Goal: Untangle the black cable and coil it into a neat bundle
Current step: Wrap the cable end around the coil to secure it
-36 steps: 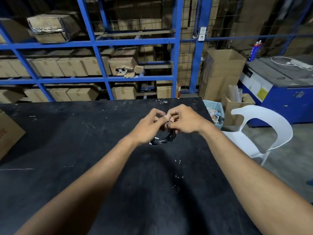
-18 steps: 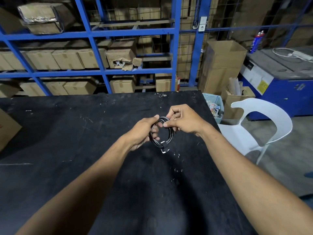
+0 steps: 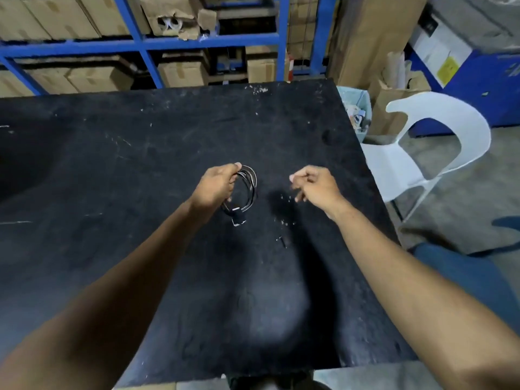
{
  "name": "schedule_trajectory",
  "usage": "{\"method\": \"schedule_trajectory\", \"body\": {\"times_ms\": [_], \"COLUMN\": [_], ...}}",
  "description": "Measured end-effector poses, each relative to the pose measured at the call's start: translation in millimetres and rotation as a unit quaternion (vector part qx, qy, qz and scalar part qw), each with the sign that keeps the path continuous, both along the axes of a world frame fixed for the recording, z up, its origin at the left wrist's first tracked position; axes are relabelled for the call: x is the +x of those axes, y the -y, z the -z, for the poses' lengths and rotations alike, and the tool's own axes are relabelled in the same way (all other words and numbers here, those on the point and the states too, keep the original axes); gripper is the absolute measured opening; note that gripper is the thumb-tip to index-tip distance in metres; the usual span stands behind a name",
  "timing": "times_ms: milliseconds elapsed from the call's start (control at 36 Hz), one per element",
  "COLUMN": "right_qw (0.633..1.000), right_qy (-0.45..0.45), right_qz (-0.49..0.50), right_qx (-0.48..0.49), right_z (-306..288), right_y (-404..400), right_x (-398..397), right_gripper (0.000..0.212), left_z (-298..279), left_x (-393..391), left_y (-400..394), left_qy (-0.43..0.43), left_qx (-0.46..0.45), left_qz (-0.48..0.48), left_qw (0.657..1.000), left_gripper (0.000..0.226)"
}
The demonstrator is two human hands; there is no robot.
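The black cable (image 3: 249, 190) is wound into a small round coil of several loops, with a plug end hanging at its bottom just over the black table (image 3: 112, 170). My left hand (image 3: 216, 184) pinches the coil at its top left and holds it upright. My right hand (image 3: 315, 184) hovers a short way to the right of the coil, fingers loosely curled, nothing in it, not touching the cable.
A white plastic chair (image 3: 430, 153) stands off the table's right edge, with a pale bin (image 3: 355, 108) and cardboard boxes behind it. Blue shelving (image 3: 146, 43) full of boxes runs along the far side. A small dark scrap (image 3: 282, 241) lies on the table.
My right hand has let go of the coil and moved off to the right. The left hand alone keeps the coil. The camera has tilted further down toward the table.
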State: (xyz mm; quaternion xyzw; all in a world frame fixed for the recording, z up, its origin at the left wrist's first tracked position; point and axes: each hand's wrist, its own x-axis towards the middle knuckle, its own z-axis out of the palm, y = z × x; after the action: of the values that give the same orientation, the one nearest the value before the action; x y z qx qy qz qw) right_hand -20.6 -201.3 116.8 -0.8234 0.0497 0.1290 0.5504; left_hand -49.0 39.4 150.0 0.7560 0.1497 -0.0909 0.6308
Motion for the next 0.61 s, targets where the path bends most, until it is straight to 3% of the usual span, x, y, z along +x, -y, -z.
{"method": "schedule_trajectory", "body": {"times_ms": [83, 194, 306, 472, 611], "right_qw": [0.994, 0.977, 0.981, 0.980, 0.972], "right_qy": [-0.059, -0.093, -0.097, -0.146, -0.197], "right_qz": [0.012, -0.028, -0.035, 0.019, 0.069], "right_qx": [-0.095, -0.188, -0.167, -0.136, -0.105], "right_z": [57, 121, 153, 173, 184], "right_y": [17, 27, 12, -14, -20], "right_x": [-19, -45, -54, -49, -48], "right_gripper": [0.023, 0.023, 0.008, 0.027, 0.020], "left_z": [18, 43, 63, 85, 93], "left_x": [-6, -18, -23, -37, -46], "left_y": [-6, -6, -8, -10, -11], "left_qy": [0.009, 0.006, -0.044, -0.069, -0.060], "left_qx": [0.052, 0.057, 0.042, 0.024, 0.036], "left_qz": [-0.021, -0.016, -0.059, -0.051, -0.034], "left_qw": [0.998, 0.998, 0.996, 0.996, 0.997], "left_gripper": [0.044, 0.046, 0.043, 0.038, 0.041]}}
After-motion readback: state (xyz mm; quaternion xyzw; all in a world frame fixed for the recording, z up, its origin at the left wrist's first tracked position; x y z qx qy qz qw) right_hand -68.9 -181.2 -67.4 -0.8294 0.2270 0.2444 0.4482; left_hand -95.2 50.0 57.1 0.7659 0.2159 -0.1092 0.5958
